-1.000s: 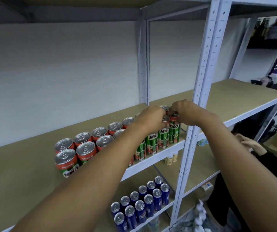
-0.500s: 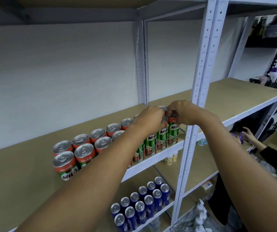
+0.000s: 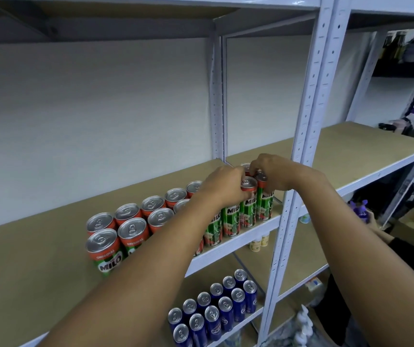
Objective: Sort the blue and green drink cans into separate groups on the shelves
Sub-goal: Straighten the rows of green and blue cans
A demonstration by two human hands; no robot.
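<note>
Two rows of green Milo cans (image 3: 133, 231) stand on the middle shelf (image 3: 25, 271), running from the left toward the white upright post. My left hand (image 3: 222, 187) grips the top of a green can (image 3: 248, 201) near the right end of the front row. Beside it, my right hand (image 3: 273, 171) curls round the last green can (image 3: 264, 201) by the post. Several blue cans (image 3: 213, 311) stand in two rows on the shelf below. My left forearm hides part of the green rows.
A white perforated upright post (image 3: 303, 151) stands just right of my hands. Small pale bottles (image 3: 258, 242) sit on a lower shelf behind it. At the right, another person's hand (image 3: 366, 216) holds a purple item. A bare wooden shelf (image 3: 351, 151) stretches to the right.
My hands have stayed on the right-end green cans with only slight shifts. The other person's hand at the right has moved and now holds a purple item.
</note>
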